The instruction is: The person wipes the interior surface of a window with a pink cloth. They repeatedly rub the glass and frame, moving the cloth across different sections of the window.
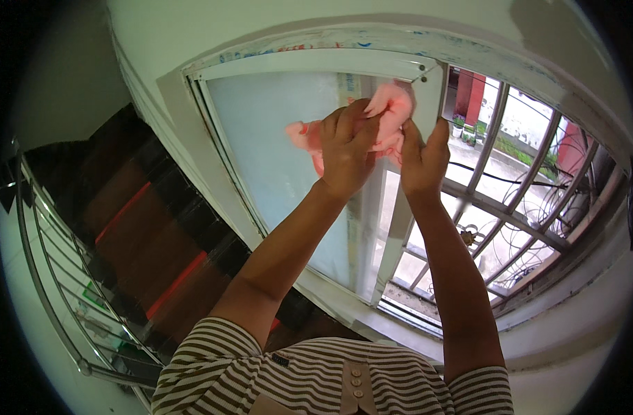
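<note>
Step in hand looks like wiping the frosted window pane (pixel 282 145) near its top right corner; left hand (pixel 349 149) closed on pink cloth (pixel 392 111), pressing it where glass meets white sash frame (pixel 399 228); right hand (pixel 425 158) mostly flat, fingers together, touching the cloth's right edge and the frame, gripping nothing that I can tell; next move likely needs steady pressure along the sash edge; metal window grille (pixel 510 187) just beyond; stair railing (pixel 47 277) lower left; strip of coloured marks along the upper frame (pixel 275 50), too small to tell; no packages visible.
</note>
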The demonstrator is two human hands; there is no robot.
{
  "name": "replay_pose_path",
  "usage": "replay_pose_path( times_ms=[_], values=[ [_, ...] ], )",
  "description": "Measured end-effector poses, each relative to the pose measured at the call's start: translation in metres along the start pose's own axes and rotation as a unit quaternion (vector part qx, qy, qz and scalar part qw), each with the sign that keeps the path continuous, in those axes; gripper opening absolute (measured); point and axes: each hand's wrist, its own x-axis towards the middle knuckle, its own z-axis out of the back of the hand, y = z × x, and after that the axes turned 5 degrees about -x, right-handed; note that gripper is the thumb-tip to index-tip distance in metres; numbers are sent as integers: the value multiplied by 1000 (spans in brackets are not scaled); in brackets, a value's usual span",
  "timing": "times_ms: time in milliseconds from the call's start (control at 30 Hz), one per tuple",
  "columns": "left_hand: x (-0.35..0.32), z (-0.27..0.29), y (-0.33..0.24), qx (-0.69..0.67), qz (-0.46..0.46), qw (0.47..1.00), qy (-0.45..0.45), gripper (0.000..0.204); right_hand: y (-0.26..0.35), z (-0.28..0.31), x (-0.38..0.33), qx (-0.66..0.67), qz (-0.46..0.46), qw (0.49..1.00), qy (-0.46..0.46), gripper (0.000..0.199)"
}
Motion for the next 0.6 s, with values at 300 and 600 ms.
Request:
replay_pose_path(
  times_ms=[300, 600],
  values=[
    [2, 17, 39, 36, -15, 999, -8, 47, -11, -3, 1, 15, 62, 998, -19, 25],
    [-41, 44, 208, -182, 222, 947, -144, 30, 12, -4, -3, 14, -33, 999, -29, 24]
  ],
)
